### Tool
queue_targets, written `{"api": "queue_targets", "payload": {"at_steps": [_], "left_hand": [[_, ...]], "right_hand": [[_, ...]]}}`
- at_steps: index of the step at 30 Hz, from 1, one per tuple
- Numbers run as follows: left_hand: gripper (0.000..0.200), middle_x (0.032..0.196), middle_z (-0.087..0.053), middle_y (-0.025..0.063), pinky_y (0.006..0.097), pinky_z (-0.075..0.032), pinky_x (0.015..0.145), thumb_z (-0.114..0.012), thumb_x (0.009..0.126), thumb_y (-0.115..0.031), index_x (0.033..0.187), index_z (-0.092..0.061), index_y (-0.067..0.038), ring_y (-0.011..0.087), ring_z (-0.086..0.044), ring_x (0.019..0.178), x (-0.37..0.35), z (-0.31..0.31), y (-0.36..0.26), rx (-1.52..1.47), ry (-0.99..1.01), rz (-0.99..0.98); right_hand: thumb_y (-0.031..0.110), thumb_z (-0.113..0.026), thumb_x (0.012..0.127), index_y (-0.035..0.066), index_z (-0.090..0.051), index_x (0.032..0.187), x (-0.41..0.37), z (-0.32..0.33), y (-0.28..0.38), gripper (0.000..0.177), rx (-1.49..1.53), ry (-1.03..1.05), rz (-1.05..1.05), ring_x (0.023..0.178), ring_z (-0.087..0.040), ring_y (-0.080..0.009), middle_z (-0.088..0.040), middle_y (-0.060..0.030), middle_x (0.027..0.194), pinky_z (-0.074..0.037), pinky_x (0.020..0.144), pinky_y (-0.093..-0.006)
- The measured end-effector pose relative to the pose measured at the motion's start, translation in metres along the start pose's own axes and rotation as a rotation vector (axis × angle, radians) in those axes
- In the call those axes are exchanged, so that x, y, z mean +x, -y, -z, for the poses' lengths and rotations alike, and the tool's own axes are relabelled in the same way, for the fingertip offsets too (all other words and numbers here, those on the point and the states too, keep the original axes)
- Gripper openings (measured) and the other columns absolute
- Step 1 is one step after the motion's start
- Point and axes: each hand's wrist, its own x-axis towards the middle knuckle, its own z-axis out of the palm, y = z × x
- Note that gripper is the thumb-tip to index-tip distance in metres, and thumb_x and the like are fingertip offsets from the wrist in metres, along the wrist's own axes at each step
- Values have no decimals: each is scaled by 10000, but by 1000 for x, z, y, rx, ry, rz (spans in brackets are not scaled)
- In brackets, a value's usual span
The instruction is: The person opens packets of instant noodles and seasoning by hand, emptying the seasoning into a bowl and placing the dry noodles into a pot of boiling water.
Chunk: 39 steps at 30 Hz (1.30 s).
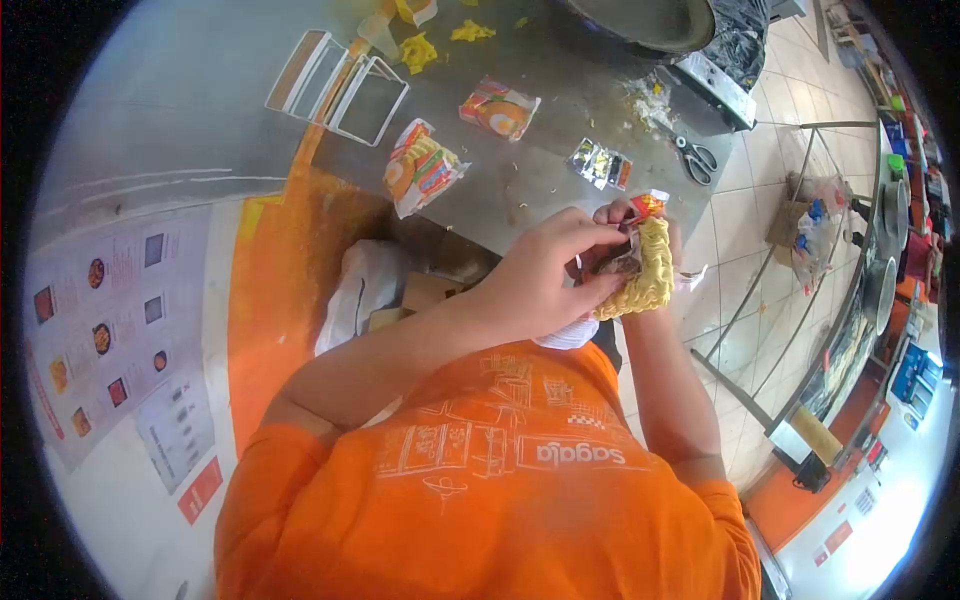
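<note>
A block of dry instant noodles (655, 268) sticks out of its torn wrapper (648, 205), in front of my body. My left hand (550, 262) is closed at the near side of the packet, with its thumb by the noodle block and its fingers at the wrapper. From the far side, my right hand (674, 238) holds the same packet, and its fingers are partly hidden behind the noodles. On the metal counter ahead lie two more noodle packets, one upright-printed (424, 168) and one farther back (500, 108).
Silver sachets (600, 165) and black-handled scissors (696, 160) lie near the counter's right edge. A large dark pan (650, 25) stands at the back. White-framed holders (340, 88) and yellow scraps (418, 52) are at the left. A metal rack (790, 290) stands on the tiled floor.
</note>
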Motion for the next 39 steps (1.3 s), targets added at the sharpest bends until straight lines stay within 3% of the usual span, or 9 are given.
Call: {"api": "queue_targets", "payload": {"at_steps": [5, 15, 17, 19, 22, 28, 31, 35, 39], "left_hand": [[285, 995, -694, 147, 370, -554, 722, -807, 852, -99, 1107, -712, -16, 274, -703, 836, 3, -23, 20, 61, 3, 17], [115, 819, -703, 68, 315, -526, 632, -742, 905, -89, 977, -703, -8, 161, -682, 707, 5, -57, 44, -4, 84, 153], [137, 821, -672, 7, 273, -488, 605, -749, 926, -99, 1033, -697, -32, 74, -625, 713, 19, -51, 38, -341, 69, 584], [130, 840, -643, -28, 234, -457, 599, -730, 955, -103, 1065, -689, -47, 20, -585, 747, 38, -49, 57, -75, 23, 425], [228, 929, -666, -10, 263, -508, 690, -723, 978, -150, 1179, -672, -58, 69, -632, 829, 63, -51, 73, 45, -63, 178], [610, 1402, -627, 171, 550, -491, 1069, -573, 1054, -471, 1527, -490, -95, 352, -601, 1285, 56, -55, 89, -807, 317, 1219], [579, 1451, -612, 152, 600, -475, 1082, -550, 1064, -446, 1521, -502, -93, 349, -602, 1302, 19, -52, 98, -1517, 567, 1166], [399, 1354, -655, 106, 460, -532, 1058, -636, 1051, -256, 1385, -572, -48, 263, -662, 1224, 4, -35, 118, -1290, 32, 894], [460, 1282, -657, 116, 380, -583, 958, -737, 991, -239, 1346, -533, -31, 226, -693, 1126, 9, 18, 136, -840, -170, 868]], "right_hand": [[563, -474, 962, 17, -622, 969, -4, 31, -9, 566, 252, 92, 31, 983, -636, -322, -665, -176, 1025, -536, 878, -460], [397, -458, 1068, 102, -631, 1139, -56, 94, -33, 349, 161, -522, 72, 928, -683, -258, -678, -83, 1032, -601, 843, -432], [354, -474, 1066, 120, -606, 1044, -50, 67, -17, 269, 143, -650, 126, 808, -623, -217, -608, -52, 904, -559, 707, -391], [403, -513, 1025, 167, -590, 1012, -50, 132, -15, 249, 378, -228, 45, 702, -541, -187, -529, 1, 818, -473, 613, -359], [353, -524, 1002, 181, -543, 901, -52, 113, 4, 201, 414, -313, 80, 650, -474, -183, -453, 16, 765, -399, 553, -350], [391, -477, 1017, 96, -509, 787, -30, 105, 22, 375, 462, 2, 228, 718, -546, -253, -525, -53, 751, -453, 680, -400], [400, -451, 1051, 42, -582, 862, -16, 62, 23, 426, 58, -230, 290, 859, -647, -294, -669, -109, 885, -525, 790, -421], [347, -482, 1103, 34, -581, 1323, 9, 87, 7, 395, -1345, -156, 550, 1121, -680, -239, -664, -97, 1321, -541, 899, -353], [312, -486, 1091, 45, -672, 1216, 27, 48, -11, 349, -462, -500, -83, 1054, -674, -222, -719, -87, 1140, -511, 922, -355]]}}
